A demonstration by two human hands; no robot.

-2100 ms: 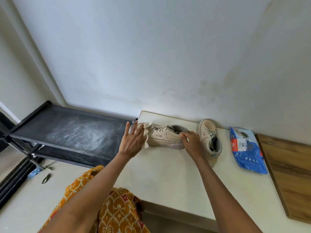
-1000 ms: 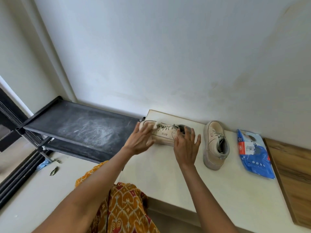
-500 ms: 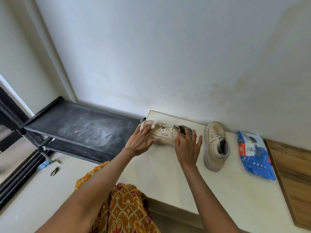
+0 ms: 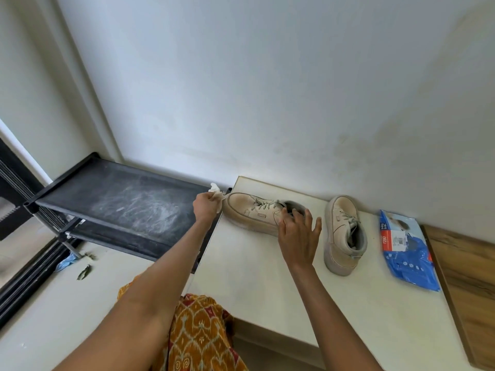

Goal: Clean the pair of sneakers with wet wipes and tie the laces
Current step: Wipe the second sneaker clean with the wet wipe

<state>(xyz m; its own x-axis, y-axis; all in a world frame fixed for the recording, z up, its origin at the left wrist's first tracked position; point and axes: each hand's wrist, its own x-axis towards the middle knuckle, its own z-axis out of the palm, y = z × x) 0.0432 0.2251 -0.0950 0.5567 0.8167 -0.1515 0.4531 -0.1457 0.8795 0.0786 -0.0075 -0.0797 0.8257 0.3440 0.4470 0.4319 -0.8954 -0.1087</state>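
My left hand point(image 4: 205, 207) is stretched out past the table point(image 4: 267, 285) edge, fingers curled round a crumpled wipe point(image 4: 216, 192) just beside the toe of the near sneaker point(image 4: 253, 211). My right hand point(image 4: 300, 236) rests spread and relaxed over that sneaker's heel, gripping nothing. The other sneaker point(image 4: 344, 234) stands to its right, the wipes pack point(image 4: 407, 253) beyond it.

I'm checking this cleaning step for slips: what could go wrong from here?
The sneaker being wiped lies near the table's left edge; a push could slide it off. The left hand holds the wipe beyond that edge, over the dusty black rack, where it might pick up dust.
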